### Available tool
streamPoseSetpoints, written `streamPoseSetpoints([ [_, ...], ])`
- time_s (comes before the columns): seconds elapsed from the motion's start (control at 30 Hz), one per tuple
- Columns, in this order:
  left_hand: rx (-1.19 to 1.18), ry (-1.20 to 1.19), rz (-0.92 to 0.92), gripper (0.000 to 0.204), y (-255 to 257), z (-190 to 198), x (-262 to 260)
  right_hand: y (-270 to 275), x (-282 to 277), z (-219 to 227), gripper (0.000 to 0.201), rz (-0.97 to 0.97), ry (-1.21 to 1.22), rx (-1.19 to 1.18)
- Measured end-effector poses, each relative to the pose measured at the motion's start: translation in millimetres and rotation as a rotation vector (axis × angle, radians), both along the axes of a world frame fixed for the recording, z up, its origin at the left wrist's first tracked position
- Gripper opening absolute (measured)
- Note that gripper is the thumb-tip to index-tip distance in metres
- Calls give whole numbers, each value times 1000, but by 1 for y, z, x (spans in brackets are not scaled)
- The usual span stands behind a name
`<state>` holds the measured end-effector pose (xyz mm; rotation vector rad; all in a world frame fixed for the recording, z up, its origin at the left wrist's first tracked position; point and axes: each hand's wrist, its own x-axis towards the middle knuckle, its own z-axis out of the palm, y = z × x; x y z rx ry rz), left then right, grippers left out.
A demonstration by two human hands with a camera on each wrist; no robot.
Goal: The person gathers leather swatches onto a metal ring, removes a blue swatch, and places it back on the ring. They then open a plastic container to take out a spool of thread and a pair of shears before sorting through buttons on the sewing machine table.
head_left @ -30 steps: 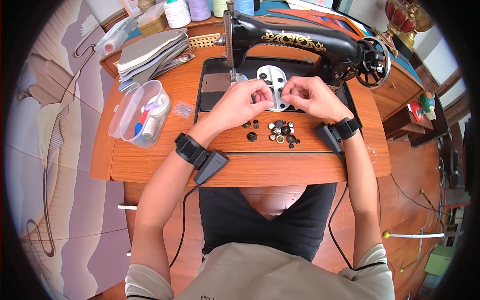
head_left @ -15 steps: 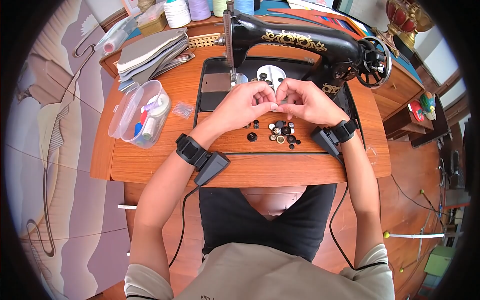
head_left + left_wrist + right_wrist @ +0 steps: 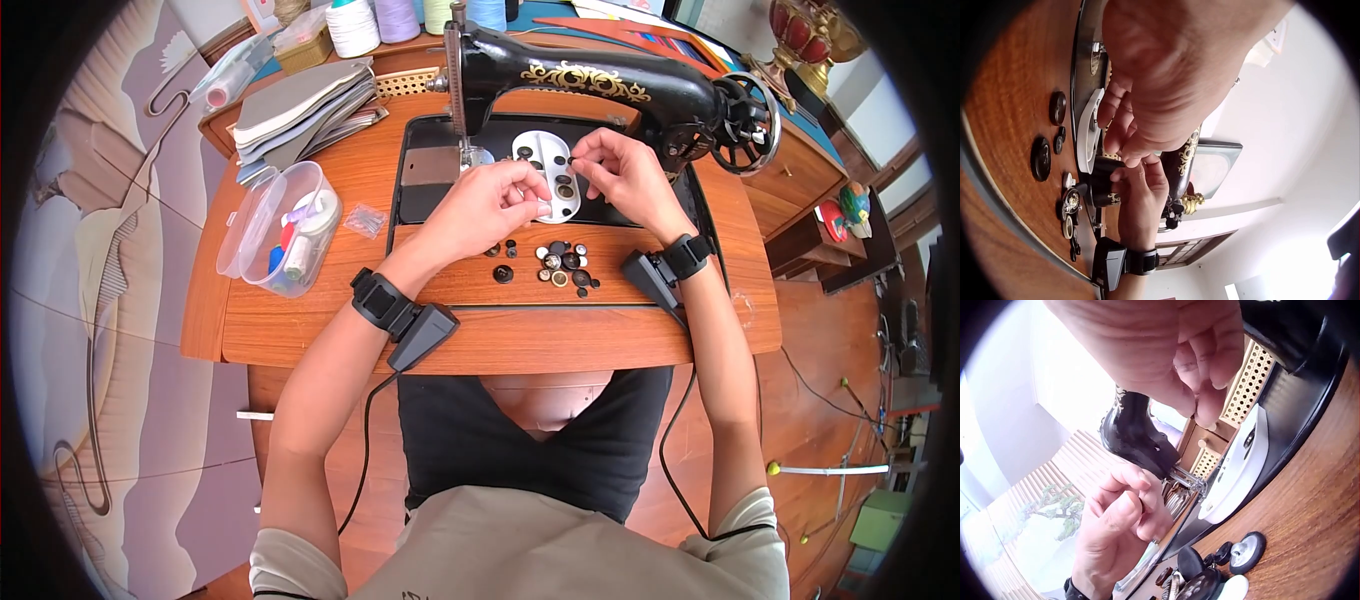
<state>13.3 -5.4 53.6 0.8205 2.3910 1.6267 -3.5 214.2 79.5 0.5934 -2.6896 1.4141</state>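
Note:
A white, divided oval tray [image 3: 540,143] with several dark buttons in its compartments lies on the black bed of the sewing machine. Over its near left part my left hand [image 3: 500,205] has its fingers curled. The right wrist view shows this hand pinching a dark button [image 3: 1142,505] between thumb and fingers. My right hand [image 3: 630,180] is above the tray's right edge, thumb and forefinger pinched on a small dark button [image 3: 572,161], mostly hidden by the fingertips. Loose buttons [image 3: 555,262], black, white and metallic, lie on the wood in front of the tray.
The black sewing machine [image 3: 590,75] arches over behind the hands. To the left stand an open clear box [image 3: 290,235] of thread spools, a small clear packet [image 3: 366,220] and stacked grey fabric [image 3: 300,105]. Thread cones [image 3: 400,18] line the back.
My hands came together at the fingertips above the tray, then parted. The right hand has moved back and right, uncovering the tray's right side, while the left has stayed almost in place.

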Motion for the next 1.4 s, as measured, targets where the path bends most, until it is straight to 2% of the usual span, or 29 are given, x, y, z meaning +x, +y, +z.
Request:
streamPoseSetpoints([
  [0.13, -33, -27, -11, 10, 0, 3, 1, 1, -1, -2, 8, -4, 19, -33],
  [0.27, 44, -82, -40, 8, 0, 6, 3, 0, -1, -1, 8, -16, 15, -22],
  [0.47, 105, -92, -78, 10, -1, 0, -2, -5, 9, 3, 11, 143, -79, -75],
  [0.57, 130, -82, -98, 12, -1, -3, -3, -8, 14, 6, 15, 195, -61, -8],
  [0.77, 194, -145, -103, 17, 2, -1, 0, -9, 15, 7, 21, 264, -70, 19],
  [1.0, 231, -180, -70, 20, 6, -1, 3, -11, 17, 7, 19, 224, -85, 32],
  [1.1, 192, -195, -71, 20, 5, -3, 1, -9, 12, -1, 18, 302, -70, 29],
  [1.17, 178, -183, -68, 19, 5, -3, 1, -9, 11, -2, 17, 320, -154, 23],
  [1.4, 71, -17, 19, 10, 5, 6, 5, -11, 13, -1, 17, 331, -186, -19],
])
